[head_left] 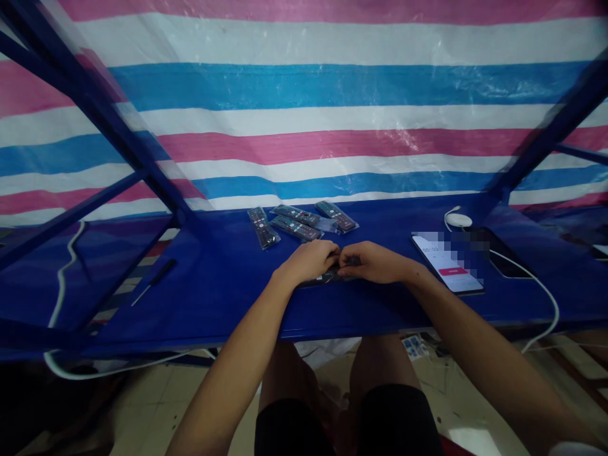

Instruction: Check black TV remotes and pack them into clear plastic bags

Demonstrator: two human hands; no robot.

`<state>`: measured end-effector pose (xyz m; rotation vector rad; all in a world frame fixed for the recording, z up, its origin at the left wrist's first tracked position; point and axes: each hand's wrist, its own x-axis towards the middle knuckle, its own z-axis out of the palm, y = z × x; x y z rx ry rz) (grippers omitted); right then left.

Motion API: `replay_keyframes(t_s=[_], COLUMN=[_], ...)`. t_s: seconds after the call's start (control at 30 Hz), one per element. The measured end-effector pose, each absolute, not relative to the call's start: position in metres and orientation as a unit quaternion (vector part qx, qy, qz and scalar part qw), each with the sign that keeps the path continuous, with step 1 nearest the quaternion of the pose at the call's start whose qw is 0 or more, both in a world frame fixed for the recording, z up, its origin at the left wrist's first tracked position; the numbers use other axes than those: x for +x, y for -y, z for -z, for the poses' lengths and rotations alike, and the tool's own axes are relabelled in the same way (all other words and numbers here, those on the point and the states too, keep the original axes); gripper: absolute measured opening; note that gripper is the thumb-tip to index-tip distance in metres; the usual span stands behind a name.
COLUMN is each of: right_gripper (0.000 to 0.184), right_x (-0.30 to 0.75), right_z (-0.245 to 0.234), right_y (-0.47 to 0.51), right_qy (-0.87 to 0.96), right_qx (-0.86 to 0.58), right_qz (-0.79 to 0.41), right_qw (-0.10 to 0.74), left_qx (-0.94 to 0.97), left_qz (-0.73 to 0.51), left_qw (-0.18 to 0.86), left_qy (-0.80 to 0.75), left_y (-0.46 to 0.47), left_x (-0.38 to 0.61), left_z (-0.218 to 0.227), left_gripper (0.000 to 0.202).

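Observation:
My left hand (311, 258) and my right hand (373, 261) meet over the near middle of the blue table, fingers bent and closed. Between and under them lies a dark, shiny remote control (323, 277), mostly covered by my fingers; its buttons do not show. Both hands grip it, the left on its left part and the right near its right end. Just beyond my hands are several black remote controls in clear plastic sleeves, among them one standing apart at the left (263, 229) and one at the right (337, 217).
A lit phone (449, 263) lies to the right, beside a dark tablet-like device (501, 253) and a white round puck with a cable (458, 220). A screwdriver (159, 277) rests at the left. Blue metal posts (137, 168) flank the table (213, 304); a striped sheet (332, 88) hangs behind.

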<state>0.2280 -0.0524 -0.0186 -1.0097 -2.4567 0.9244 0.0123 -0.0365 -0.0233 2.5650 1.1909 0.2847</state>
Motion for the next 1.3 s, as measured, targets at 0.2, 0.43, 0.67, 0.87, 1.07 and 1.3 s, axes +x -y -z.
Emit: replay_keyframes(t_s=[0.2,0.43,0.67,0.87,1.07,1.3], right_gripper=[0.023,0.023,0.018,0.015,0.009,0.009], right_x=[0.229,0.231,0.226,0.222,0.218,0.220], right_z=[0.018,0.019,0.015,0.016,0.021,0.024], right_y=[0.053,0.052,0.059,0.059,0.063,0.071], right_qy=[0.861,0.854,0.856,0.862,0.856,0.886], right_qx=[-0.344,-0.336,-0.382,-0.432,-0.454,-0.394], right_qz=[-0.340,-0.370,-0.310,-0.233,-0.213,-0.184], right_qw=[0.159,0.146,0.157,0.126,0.130,0.159], left_qx=[0.899,0.897,0.885,0.879,0.877,0.879], left_qz=[-0.092,-0.085,-0.093,-0.098,-0.092,-0.092], left_qw=[0.139,0.141,0.164,0.169,0.161,0.168], left_qy=[-0.406,-0.410,-0.426,-0.435,-0.443,-0.437], left_y=[0.037,0.040,0.041,0.041,0.043,0.040], left_x=[0.013,0.015,0.015,0.016,0.018,0.015], left_z=[0.023,0.021,0.019,0.015,0.012,0.015], left_gripper=[0.014,0.014,0.015,0.016,0.013,0.012])
